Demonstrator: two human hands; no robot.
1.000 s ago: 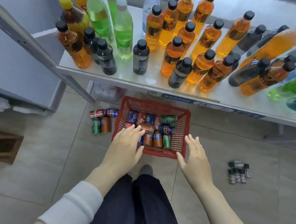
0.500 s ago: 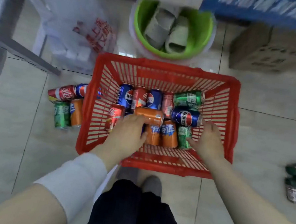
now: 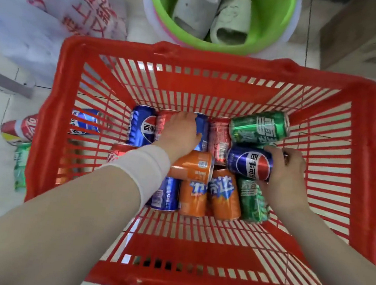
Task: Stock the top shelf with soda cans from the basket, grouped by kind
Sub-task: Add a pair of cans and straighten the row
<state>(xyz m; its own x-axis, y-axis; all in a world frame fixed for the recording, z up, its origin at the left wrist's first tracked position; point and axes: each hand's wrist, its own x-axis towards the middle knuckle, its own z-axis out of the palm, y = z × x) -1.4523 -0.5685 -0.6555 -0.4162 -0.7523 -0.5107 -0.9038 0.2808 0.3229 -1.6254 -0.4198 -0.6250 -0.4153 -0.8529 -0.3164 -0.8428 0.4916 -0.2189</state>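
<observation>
A red plastic basket (image 3: 218, 62) on the floor holds several soda cans lying on their sides: blue, red, orange and green. My left hand (image 3: 178, 133) reaches deep into the basket and closes over a blue can (image 3: 203, 132) in the back row, beside a red can (image 3: 163, 122). My right hand (image 3: 288, 176) grips a blue Pepsi can (image 3: 250, 162) at its right end. A green can (image 3: 259, 127) lies just behind it. Orange cans (image 3: 222, 195) lie near the front. The shelf is out of view.
Several loose cans (image 3: 24, 129) lie on the tiled floor left of the basket. A green bucket (image 3: 271, 21) with pale slippers stands behind it, a white plastic bag (image 3: 44, 22) at the back left, a cardboard box (image 3: 369, 40) at the back right.
My head has dropped closer to the basket, and the shelf of bottles left the view. My left hand moved from the orange can to the back row. My right hand closed on the blue Pepsi can.
</observation>
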